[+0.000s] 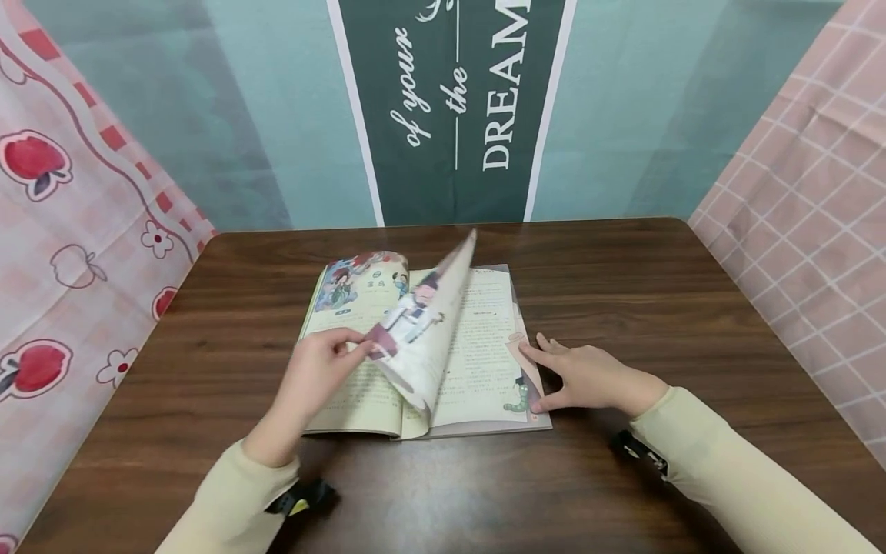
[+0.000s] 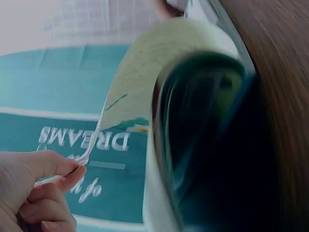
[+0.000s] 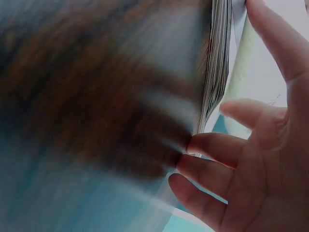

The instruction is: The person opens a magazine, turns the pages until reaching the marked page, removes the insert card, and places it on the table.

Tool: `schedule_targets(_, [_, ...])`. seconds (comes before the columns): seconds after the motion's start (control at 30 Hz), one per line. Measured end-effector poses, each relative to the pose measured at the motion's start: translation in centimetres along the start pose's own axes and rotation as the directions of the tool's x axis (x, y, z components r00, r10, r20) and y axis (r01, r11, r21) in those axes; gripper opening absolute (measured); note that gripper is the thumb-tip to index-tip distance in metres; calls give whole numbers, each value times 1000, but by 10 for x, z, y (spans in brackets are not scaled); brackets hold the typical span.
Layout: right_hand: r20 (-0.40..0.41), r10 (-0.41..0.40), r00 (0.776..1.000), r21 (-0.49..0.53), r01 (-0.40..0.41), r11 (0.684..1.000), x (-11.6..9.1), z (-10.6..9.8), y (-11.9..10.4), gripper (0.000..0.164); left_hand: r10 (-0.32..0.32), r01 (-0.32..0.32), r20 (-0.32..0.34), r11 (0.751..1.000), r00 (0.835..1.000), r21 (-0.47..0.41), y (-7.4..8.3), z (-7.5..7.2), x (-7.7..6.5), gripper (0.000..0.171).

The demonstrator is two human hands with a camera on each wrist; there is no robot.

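Book (image 1: 484, 354) open on table (image 1: 657, 308), printed text plus colour drawings, thick page stack. One page (image 1: 422, 331) raised and curled mid-spread, figure in white on it. Left hand (image 1: 321, 365) pinches that page's edge, thumb to finger. Right hand (image 1: 588, 375) spread, thumb and fingertips touching book's right edge. Forearms angle in from lower left and lower right.

Open book (image 1: 432, 362) on brown wooden table (image 1: 623, 300)
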State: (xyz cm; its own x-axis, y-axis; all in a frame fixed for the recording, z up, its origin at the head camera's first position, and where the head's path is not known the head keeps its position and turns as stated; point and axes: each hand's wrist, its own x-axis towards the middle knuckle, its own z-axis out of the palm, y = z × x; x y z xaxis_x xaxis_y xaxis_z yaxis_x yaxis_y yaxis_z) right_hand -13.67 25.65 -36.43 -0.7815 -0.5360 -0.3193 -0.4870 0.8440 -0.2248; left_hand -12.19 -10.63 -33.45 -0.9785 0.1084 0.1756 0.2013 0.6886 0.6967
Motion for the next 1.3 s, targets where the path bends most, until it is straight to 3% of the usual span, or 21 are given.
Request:
schedule_targets(0.13, [5,-14,1000,-28,14,1000,-1,1,-2,99,-59,60,-22,998,998,29,-16,-21,-15,11])
schedule_targets(0.33, [-19,-28,999,-71,27,997,-1,3,-4,100,-58,66,-123,996,991,62,-36,-41,-31,12])
schedule_targets(0.5, [-35,-24,999,-70,21,997,-2,3,-6,99,-83,101,-193,991,978,85,-44,-55,-38,14])
schedule_targets(0.63, [-47,-27,999,-66,24,998,-3,4,-7,98,-107,129,-199,986,974,103,-50,-64,-44,16])
schedule_targets(0.77, [-58,-27,998,-72,23,997,-2,5,-7,97,-112,136,-160,979,981,149,-56,-70,-49,16])
schedule_targets(0.9, [-74,-23,997,-78,17,997,-1,6,-7,97,-138,147,-58,963,989,226,-61,-74,-53,18])
schedule_targets(1.07, [-111,-28,993,-88,18,996,2,7,-6,94,-216,180,95,938,972,295,-64,-77,-57,24])
schedule_targets(1.17, [-147,-61,987,-104,46,994,3,8,-6,83,-247,195,136,930,959,313,-64,-78,-58,25])
schedule_targets(1.3, [-195,-105,975,-139,79,987,3,7,-3,57,-260,204,139,924,956,322,-65,-79,-58,26])
